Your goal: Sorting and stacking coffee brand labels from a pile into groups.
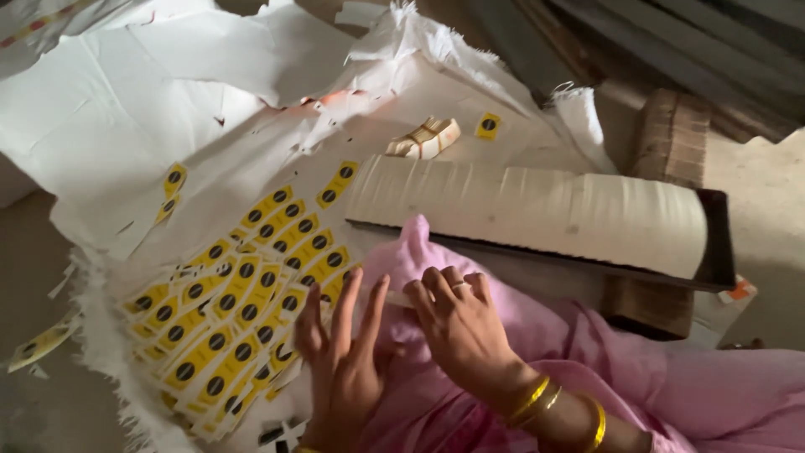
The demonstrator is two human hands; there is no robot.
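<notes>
Leftmost, I see a single yellow label [40, 344] lying apart on the bare floor [33, 252], just off the frayed edge of the white woven sheet [126, 109] that spreads across the upper left; on that sheet lies the heap of yellow labels [239, 302], each a narrow strip with dark round spots, fanned out and overlapping, with a few stray ones near its upper edge; just right of the heap my left hand [340, 361] rests with its fingers spread and straight, its grip open and clasping nothing, the fingertips touching the heap's right edge; beside it my right hand [457, 323] has its fingers curled down, and its grip pinches a small pale strip [397, 299] that sticks out toward the left hand, though I cannot tell what kind of strip it is; both hands lie over pink cloth [587, 361] that covers my lap, and gold bangles [553, 407] sit on the right wrist; above the hands a long stack of white cards [537, 210] lies on its side on a dark tray [721, 243]; behind it sit a small banded bundle [426, 138] and one loose yellow label; farthest right stands a brown cardboard block [675, 134].
</notes>
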